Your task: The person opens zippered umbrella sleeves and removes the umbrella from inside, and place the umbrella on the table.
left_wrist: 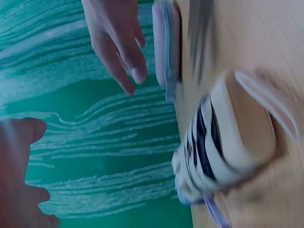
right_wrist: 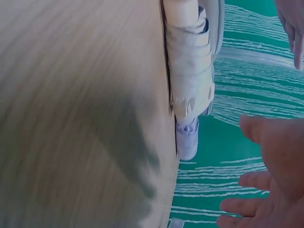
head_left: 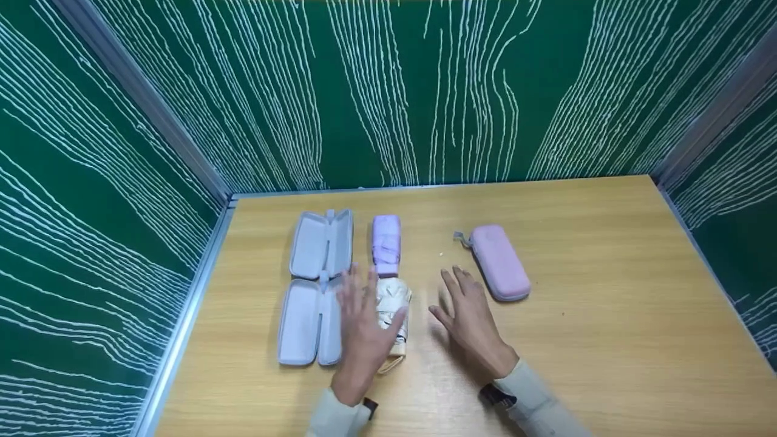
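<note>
My left hand [head_left: 364, 331] hovers with fingers spread over the cream folded umbrella [head_left: 393, 294], partly hiding it in the head view. A gap shows between that hand and the umbrella in the left wrist view, where the umbrella [left_wrist: 221, 137] lies on its side with dark stripes and a wrist loop. My right hand [head_left: 476, 318] is held above the table, fingers apart, holding nothing. Just beyond it lies a closed pink zip case [head_left: 501, 261]. A purple folded umbrella [head_left: 386, 240] lies in line behind the cream one.
Two grey cases lie open on the left, one case [head_left: 309, 243] behind the other case [head_left: 298, 321]. The wooden table [head_left: 607, 291] meets green walls [head_left: 419, 91] with white wavy lines at the back and sides. A metal strip [head_left: 182, 315] runs along the left edge.
</note>
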A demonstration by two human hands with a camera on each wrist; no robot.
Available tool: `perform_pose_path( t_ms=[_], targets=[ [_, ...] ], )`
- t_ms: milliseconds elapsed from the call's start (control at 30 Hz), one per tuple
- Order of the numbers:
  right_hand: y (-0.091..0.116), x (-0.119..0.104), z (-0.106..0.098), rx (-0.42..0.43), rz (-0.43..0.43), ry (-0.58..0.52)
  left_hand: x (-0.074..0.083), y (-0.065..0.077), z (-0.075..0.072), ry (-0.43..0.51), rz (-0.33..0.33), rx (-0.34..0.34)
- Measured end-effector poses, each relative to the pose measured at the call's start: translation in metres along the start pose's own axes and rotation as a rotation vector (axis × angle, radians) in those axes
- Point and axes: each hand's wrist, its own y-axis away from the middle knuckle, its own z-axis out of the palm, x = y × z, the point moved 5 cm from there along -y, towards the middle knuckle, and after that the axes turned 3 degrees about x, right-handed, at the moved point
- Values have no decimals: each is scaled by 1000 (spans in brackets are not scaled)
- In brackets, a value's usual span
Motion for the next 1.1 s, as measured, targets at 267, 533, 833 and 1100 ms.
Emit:
perform_pose_path(
  t_ms=[267, 533, 833, 1100],
  targets=[
    [1, 15, -12, 12, 43, 31, 20, -5, 31, -60, 0, -143],
    [-1, 35, -23, -24, 150, 34, 38, -10, 56, -134, 55, -182],
    [-1, 53, -30, -2, 183, 54, 52, -17, 82, -133, 87, -222],
    [-1, 67, -37, -9, 196, 87, 59, -21, 101, -207, 110, -262]
  ],
)
